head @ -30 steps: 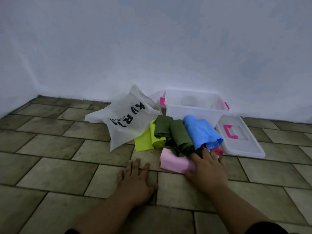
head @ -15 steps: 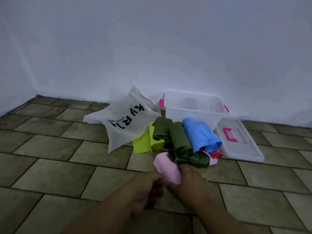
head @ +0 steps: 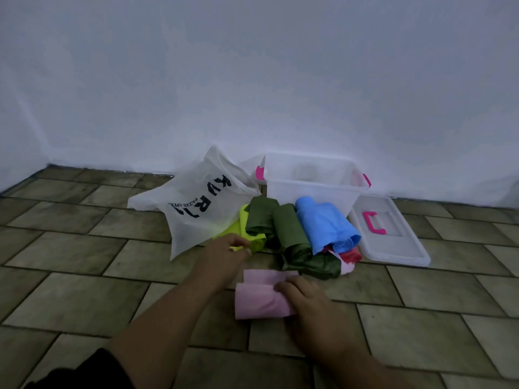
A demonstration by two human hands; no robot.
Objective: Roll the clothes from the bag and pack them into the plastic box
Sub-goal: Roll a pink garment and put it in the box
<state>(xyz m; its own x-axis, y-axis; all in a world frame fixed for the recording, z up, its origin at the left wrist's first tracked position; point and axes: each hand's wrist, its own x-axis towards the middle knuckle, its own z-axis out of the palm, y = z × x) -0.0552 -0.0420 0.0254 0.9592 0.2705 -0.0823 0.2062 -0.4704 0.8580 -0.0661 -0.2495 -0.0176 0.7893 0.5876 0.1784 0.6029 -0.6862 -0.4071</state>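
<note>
A pink rolled cloth [head: 261, 297] lies on the tiled floor, and my right hand [head: 304, 299] is closed on its right end. My left hand [head: 227, 252] reaches forward and pinches the near edge of the lime-yellow cloth [head: 247, 234]. Behind it lie two olive-green rolls [head: 290, 230], a blue roll [head: 324, 227], another olive piece [head: 323, 266] and a red piece [head: 351, 255]. The white printed bag [head: 196, 209] slumps at the left of the pile. The clear plastic box [head: 311, 181] with pink latches stands open against the wall.
The box's clear lid [head: 393, 242] with a pink handle lies flat on the floor to the right of the pile. A white wall [head: 252, 80] rises right behind the box. Tiled floor [head: 70, 262] stretches left and right.
The pink cloth went from both hands, lifted, down onto the floor under my right hand. My left hand let go of it and moved forward to the lime-yellow cloth.
</note>
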